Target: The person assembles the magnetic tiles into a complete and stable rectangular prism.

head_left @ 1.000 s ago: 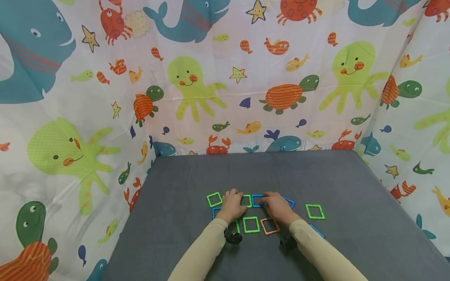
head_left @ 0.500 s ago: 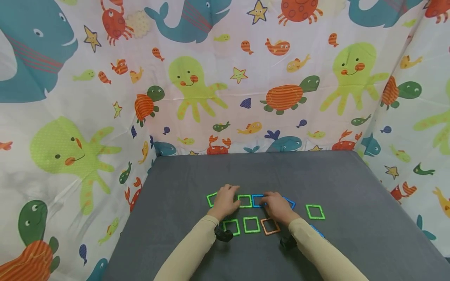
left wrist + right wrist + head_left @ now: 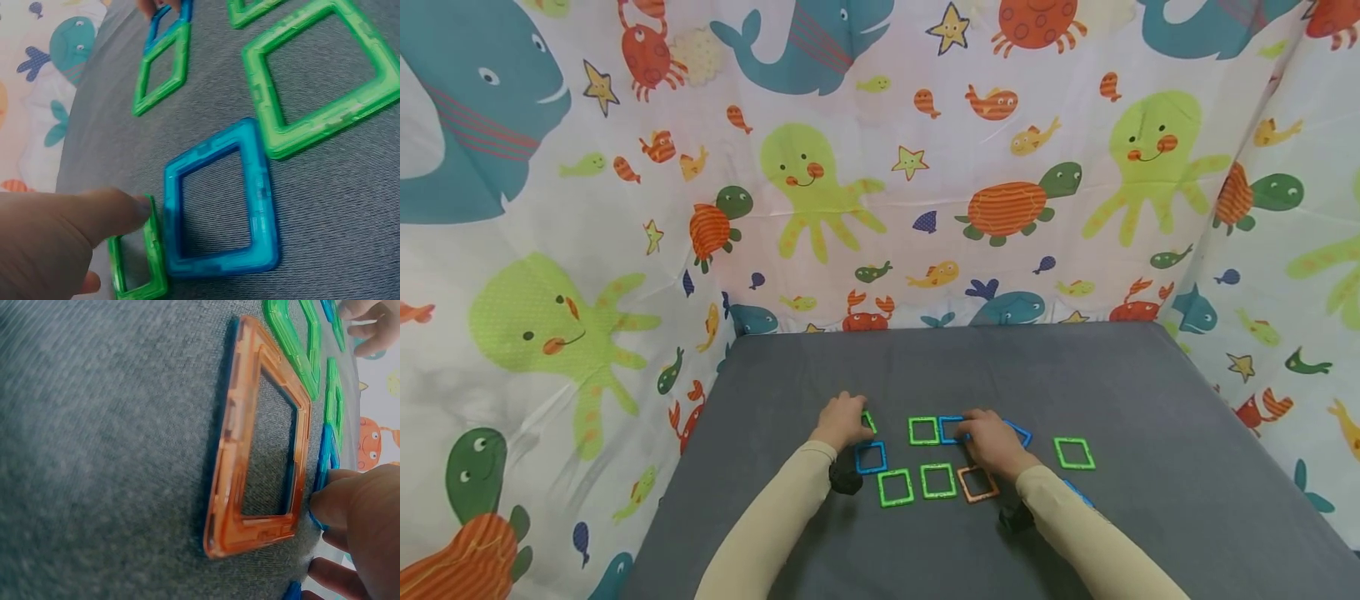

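Observation:
My left hand (image 3: pixel 841 421) is at a green square magnetic tile frame (image 3: pixel 151 240) at the far left. Its thumb lies on the near corner, and another fingertip shows on the opposite side. A blue tile (image 3: pixel 259 194) lies close beside that one. My right hand (image 3: pixel 995 442) pinches another blue tile (image 3: pixel 324 450) between thumb and fingers, partly hiding it. Edge to edge with this blue tile lies a green tile (image 3: pixel 912 431). Below the right hand, an orange tile (image 3: pixel 226 450) lies flat on the grey cloth.
Two more green tiles (image 3: pixel 895 504) (image 3: pixel 937 496) lie in the near row, left of the orange one. A blue tile (image 3: pixel 1021 431) peeks out beyond the right hand. Farther right are a green tile (image 3: pixel 1075 467) and a blue tile (image 3: pixel 1078 493) partly behind the sleeve. A sea-animal curtain (image 3: pixel 880 233) stands behind.
My left hand has moved left, from beside the back-row green tile to the far-left green tile, uncovering the blue tile and near green tile. The right hand stays in place.

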`<state>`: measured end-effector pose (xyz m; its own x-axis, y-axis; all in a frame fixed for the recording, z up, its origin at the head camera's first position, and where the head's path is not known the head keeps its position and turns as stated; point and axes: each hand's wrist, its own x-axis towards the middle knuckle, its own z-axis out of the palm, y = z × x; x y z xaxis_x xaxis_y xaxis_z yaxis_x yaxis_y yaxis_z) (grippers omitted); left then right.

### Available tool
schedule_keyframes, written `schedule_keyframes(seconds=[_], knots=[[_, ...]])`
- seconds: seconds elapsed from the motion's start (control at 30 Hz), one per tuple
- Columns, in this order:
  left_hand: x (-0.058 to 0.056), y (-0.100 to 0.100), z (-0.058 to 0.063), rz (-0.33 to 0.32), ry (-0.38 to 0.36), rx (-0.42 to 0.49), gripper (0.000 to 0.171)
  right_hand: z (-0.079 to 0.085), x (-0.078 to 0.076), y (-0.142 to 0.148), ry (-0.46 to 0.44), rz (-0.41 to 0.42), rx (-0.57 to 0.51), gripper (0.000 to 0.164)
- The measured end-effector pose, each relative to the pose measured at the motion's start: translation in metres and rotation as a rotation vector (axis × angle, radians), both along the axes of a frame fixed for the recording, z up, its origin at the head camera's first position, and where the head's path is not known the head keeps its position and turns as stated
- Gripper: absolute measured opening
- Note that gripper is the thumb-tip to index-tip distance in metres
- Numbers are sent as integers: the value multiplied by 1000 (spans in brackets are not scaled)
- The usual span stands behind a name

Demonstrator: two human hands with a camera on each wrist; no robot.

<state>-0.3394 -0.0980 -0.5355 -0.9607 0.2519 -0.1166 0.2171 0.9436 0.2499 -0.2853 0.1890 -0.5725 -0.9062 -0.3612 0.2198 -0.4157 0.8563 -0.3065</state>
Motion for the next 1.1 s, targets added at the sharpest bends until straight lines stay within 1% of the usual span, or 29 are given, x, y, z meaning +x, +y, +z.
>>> schedule_keyframes(seconds=[0.13,0.23,0.33,0.43,0.67,0.87,0.97,1.1], knots=[[3,1,-3,-22,-4,-5,42,0,0,0,-8,-4,14,19],[5,2,-4,-24,-4,-9,36,-1,0,0,-13,-1,16,19],[6,3,-4,-24,-7,-1,37,-1,0,0,-20,-5,16,19],[4,5,-5,-39,-3,4,38,0,-1,0,-18,-10,20,19],[0,7,-13,-92,-6,1,29,1,-1,-1,-38,-15,11,19],[-1,6,-15,-106,-20,15,29,1,0,-1,-43,-22,20,20],[1,4,-15,-114,-20,36,29,0,-1,-1,-44,-20,23,21],[1,2,-16,-127,-2,87,28,1,-1,0,-47,-19,24,22]])
